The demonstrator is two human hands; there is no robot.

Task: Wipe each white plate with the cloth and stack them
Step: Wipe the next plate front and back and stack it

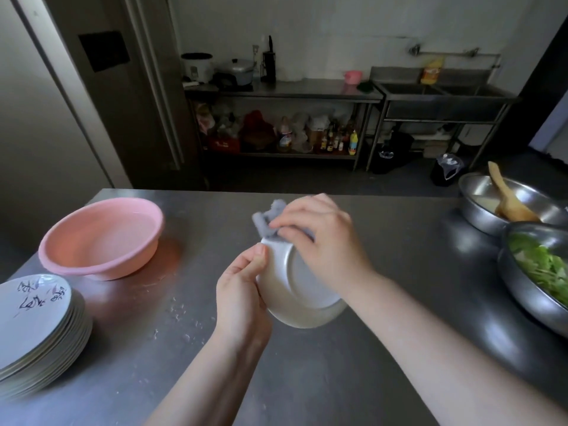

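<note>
- Gripping the white plate (302, 290) by its left rim, the left hand (242, 290) has its thumb curled over the edge and holds the plate tilted above the steel table (307, 373), underside turned up toward the camera.
- The right hand (322, 241) pinches a grey cloth (266, 221) and presses it on the plate's far rim; its fingers are bent round the cloth.
- The plate in hand sits above the middle of the table, clear of its surface.
- Left of that plate, at the table's near left edge, is a stack of plates (40, 330); the top one bears dark brush-like markings.
- Behind the stack, further left of the held plate, stands a pink basin (101, 238).
- Right of the held plate, at the table's right edge, a steel bowl of green leaves (541, 272) sits in front of another steel bowl (488, 201) with a wooden spatula (507, 198) in it.
- Small white specks lie on the table just left of the held plate.
</note>
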